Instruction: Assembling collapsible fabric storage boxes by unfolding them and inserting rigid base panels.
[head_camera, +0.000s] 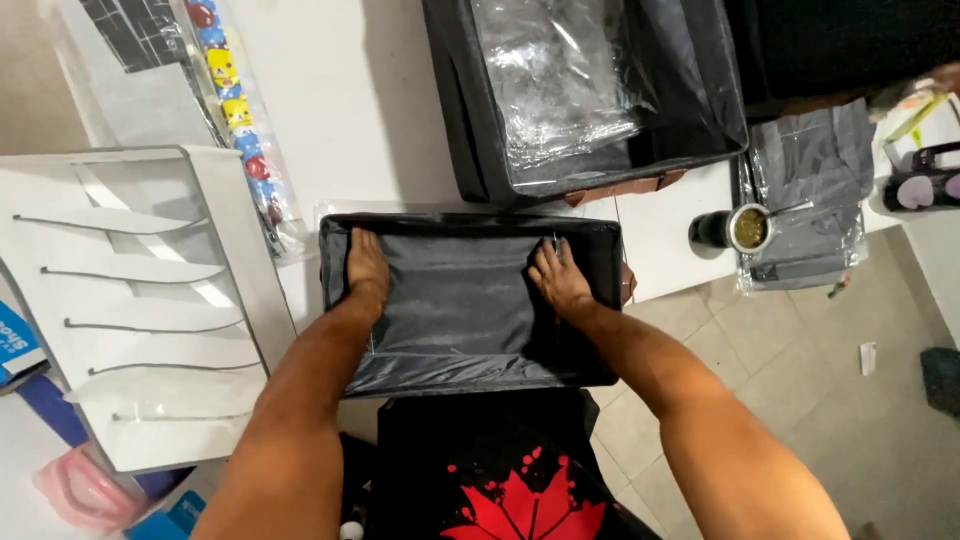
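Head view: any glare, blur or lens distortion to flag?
Head view: glare streaks on the clear plastic wrap in the far black fabric box. Inside of the near black fabric box is dark but readable. The left hand and right hand look sharp. Slight softness at the frame edges. The white slotted rack bows a little, which suggests wide-angle distortion.

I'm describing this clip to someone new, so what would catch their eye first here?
First, both hands pressed flat inside the black fabric storage box at the centre: the left hand at its left wall, the right hand at its right wall. Behind it sits a larger black fabric bin holding crinkled clear plastic wrap. At the left lies a white slotted divider panel.
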